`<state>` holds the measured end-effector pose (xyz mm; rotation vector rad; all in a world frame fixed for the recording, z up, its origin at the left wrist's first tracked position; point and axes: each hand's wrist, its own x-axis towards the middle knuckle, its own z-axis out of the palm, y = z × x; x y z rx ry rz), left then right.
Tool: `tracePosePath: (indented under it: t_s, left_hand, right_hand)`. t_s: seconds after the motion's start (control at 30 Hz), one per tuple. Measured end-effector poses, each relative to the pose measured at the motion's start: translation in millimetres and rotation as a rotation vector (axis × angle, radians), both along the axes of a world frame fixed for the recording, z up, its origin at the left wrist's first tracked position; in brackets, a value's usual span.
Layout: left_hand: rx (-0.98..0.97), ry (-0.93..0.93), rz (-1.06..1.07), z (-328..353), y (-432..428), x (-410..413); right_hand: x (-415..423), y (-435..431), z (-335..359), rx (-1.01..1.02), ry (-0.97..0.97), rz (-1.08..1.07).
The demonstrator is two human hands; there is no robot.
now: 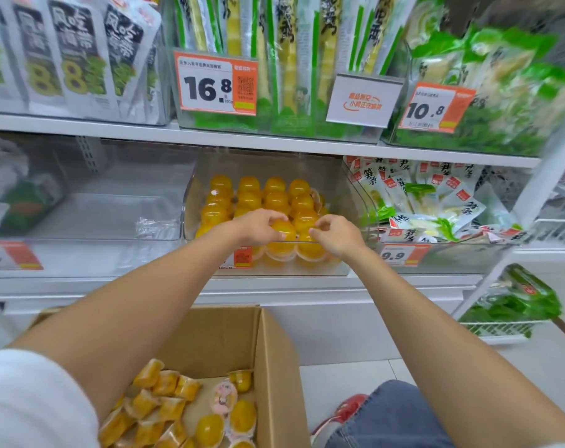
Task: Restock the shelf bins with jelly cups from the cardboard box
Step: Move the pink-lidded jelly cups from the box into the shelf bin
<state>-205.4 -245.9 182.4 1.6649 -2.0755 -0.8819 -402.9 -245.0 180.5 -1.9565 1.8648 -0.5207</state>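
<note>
Cup (283,232) btwn L hand (258,225), R hand (337,236)

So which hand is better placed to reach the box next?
Probably the left hand: the open brown cardboard box lies beneath its arm; the arm of the right hand passes beside it.

Two hands, left hand (258,226) and right hand (337,236); one cardboard box (274,367); five orange price tags (215,82); jelly cups (276,185) too crowded to count
</note>
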Motion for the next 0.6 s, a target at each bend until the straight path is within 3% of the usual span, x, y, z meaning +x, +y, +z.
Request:
tracePosePath:
  t_s: [0.07,0.13,0.2,0.27,0.33,0.43,0.6]
  left_hand:
    - [-0.121,-0.128,0.034,-0.1,11.1,-0.3]
    - [-0.374,-0.206,0.138,3.5,30.7,-0.1]
    - [-0.59,-0.141,0.204,6.2,51.5,0.2]
    - [-0.642,-0.036,0.23,5.3,73.1,4.3]
    - [-0.556,0.006,0.24,-6.1,92.8,13.7]
    - [-0.355,-0.081,0.251,-41.0,124.4,42.8]
    - [0.12,-0.218,0.221,-145.8,173.9,105.1]
  right_hand:
    - [2.8,4.8,-1.9,-0.079,-0.031,-0.007]
    - [10.8,15.9,-4.7,-0.276,-0.078,-0.026]
    - [25.1,34.4,-7.7,-0.445,-0.145,-0.009]
    - [44.5,55.6,-13.0,-0.499,-0.172,0.07]
    - [62.8,75.1,-25.1,-0.467,-0.198,0.154]
    - [85.7,101.7,-53.5,-0.343,-0.189,0.223]
    - [120.8,136.4,-133.1,0.068,-0.005,0.35]
